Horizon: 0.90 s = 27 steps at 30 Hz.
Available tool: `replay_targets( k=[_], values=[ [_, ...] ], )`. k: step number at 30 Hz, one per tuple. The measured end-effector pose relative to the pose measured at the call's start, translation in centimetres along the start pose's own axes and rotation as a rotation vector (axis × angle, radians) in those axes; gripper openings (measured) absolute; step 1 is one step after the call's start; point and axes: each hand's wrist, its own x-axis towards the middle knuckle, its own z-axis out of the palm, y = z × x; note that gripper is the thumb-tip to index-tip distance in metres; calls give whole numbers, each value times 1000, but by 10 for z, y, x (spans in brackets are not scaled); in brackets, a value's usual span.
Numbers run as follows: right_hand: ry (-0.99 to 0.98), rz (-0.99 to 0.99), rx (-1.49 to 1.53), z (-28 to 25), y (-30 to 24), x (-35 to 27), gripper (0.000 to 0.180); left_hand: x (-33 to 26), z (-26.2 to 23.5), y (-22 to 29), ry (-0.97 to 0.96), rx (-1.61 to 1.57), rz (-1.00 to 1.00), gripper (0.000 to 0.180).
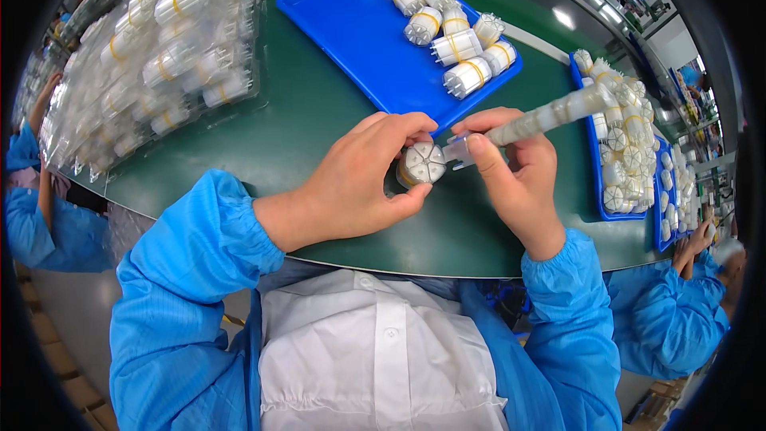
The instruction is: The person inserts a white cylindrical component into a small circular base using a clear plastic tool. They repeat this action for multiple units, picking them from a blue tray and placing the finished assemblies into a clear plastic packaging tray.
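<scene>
My left hand (363,179) grips a round white bundle of plastic parts (420,164) bound with a yellow band, its end face turned toward me. My right hand (515,172) pinches a long translucent tube-shaped tool (550,116) whose clear flat tip touches the bundle's right side. Both hands hover over the green table (303,128), close to its near edge. A blue tray (351,24) behind my hands carries several similar banded white bundles (459,40) along its far and right side.
Clear plastic trays stacked with many white bundles (159,48) stand at the far left. A second blue tray (594,168) piled with bundles lies at the right. Co-workers in blue sleeves sit at the left (32,215) and right (678,303) edges.
</scene>
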Motion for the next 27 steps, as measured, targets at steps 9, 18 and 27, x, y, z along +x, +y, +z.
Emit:
replay_targets(
  k=[9, 18, 27],
  values=[
    [-51, -129, -98, 9, 3, 0, 9, 2, -1, -2, -93, 161, -30, 58],
    [34, -71, -21, 6, 5, 0, 10, -1, 4, 0, -3, 48, 8, 67],
    [-41, -140, -138, 7, 1, 0, 12, 2, 2, 2, -83, 193, -98, 65]
  ],
)
